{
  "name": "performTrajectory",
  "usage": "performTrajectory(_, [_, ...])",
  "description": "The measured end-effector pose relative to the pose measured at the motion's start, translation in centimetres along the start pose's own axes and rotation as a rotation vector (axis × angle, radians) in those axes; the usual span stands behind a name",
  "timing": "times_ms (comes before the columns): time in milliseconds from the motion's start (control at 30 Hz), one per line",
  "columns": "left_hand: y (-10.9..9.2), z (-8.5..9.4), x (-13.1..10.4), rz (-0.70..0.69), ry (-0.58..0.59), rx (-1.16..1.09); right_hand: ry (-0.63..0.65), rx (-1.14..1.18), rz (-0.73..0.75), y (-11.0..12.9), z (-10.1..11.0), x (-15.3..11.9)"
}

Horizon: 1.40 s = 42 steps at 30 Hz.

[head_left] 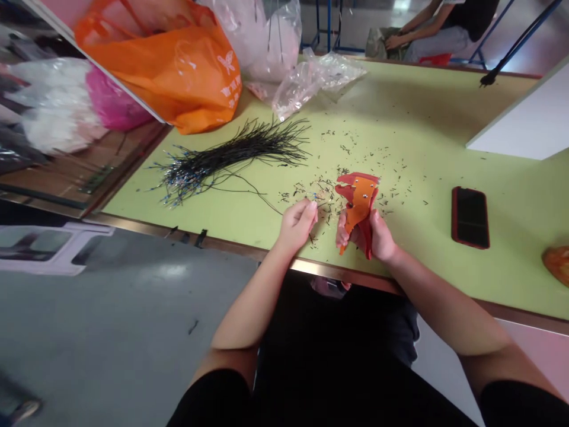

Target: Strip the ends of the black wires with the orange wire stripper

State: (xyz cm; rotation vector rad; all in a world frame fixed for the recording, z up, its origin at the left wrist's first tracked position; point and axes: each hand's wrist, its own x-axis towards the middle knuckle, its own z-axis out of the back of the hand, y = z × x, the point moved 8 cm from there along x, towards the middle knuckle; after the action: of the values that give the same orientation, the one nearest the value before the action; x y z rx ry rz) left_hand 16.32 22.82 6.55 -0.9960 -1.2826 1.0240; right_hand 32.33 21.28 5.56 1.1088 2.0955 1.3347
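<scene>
Between the thumb and fingers of my left hand (299, 223) is a thin black wire (260, 193), which trails back toward the pile on the left. My right hand (377, 236) is wrapped round the handles of an orange and red wire stripper (361, 198), whose jaws point away from me and to the left. A small gap separates the two hands. The bundle of black wires (231, 152) lies left of them, with blue and silvery ends at its left side. Short black clippings (329, 204) are scattered round the tool and my left hand.
An orange bag (191, 71) and clear plastic bags (311, 83) stand at the back left. A phone (470, 217) lies at the right, near a white panel (524, 118). Another person's hands (393, 41) show beyond the table (427, 118).
</scene>
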Motion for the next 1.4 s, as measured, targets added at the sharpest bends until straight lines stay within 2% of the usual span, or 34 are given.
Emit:
performTrajectory(167, [0.1, -1.9, -0.8, 0.011, 0.062, 0.024, 0.027, 0.013, 0.001, -0.9, -0.3, 0.2])
performTrajectory(300, [0.5, -1.8, -0.6, -0.001, 0.032, 0.003, 0.012, 0.022, -0.009, -1.1, 0.1, 0.1])
performTrajectory(433, [-0.2, -1.4, -0.4, -0.071, 0.011, 0.015, 0.031, -0.013, -0.057, -1.4, 0.1, 0.0])
performTrajectory(500, [-0.2, -1.9, -0.6, -0.041, 0.071, -0.072, 0.055, -0.036, -0.085, -1.7, -0.1, -0.1])
performTrajectory(600, [0.1, -3.4, -1.2, 0.072, 0.224, -0.277, 0.066, -0.066, -0.111, -1.9, -0.3, -0.1])
performTrajectory(667, [0.1, -3.8, -1.4, 0.105, 0.258, -0.324, 0.058, -0.068, -0.115, -1.8, -0.3, -0.1])
performTrajectory(767, [-0.1, -3.4, -1.3, 0.069, 0.227, -0.257, 0.055, -0.039, -0.104, -1.7, -0.3, 0.0])
performTrajectory(833, [-0.6, -2.7, -1.0, -0.006, 0.165, -0.141, 0.071, -0.042, -0.082, -1.5, -0.2, -0.1])
performTrajectory(900, [-1.1, -1.8, -0.7, -0.091, 0.075, -0.021, 0.059, -0.131, -0.076, -1.3, 0.3, -0.2])
performTrajectory(967, [-1.5, -1.0, -0.4, -0.14, -0.002, 0.035, -0.022, -0.286, -0.083, -0.9, 1.5, -0.3])
performTrajectory(1100, [-1.3, 0.1, -0.2, -0.134, -0.101, 0.031, -0.196, -0.431, -0.082, 0.5, 3.4, -0.4])
performTrajectory(1200, [-1.2, 0.2, -0.3, -0.124, -0.123, 0.047, -0.256, -0.468, -0.004, 1.1, 3.8, -0.3])
performTrajectory(1300, [-1.0, 0.1, -0.4, -0.108, -0.121, 0.066, -0.282, -0.625, 0.077, 0.9, 3.9, 0.0])
performTrajectory(1400, [-0.8, 0.1, -0.5, -0.101, -0.125, 0.078, -0.332, -0.741, -0.024, -0.4, 4.6, 0.1])
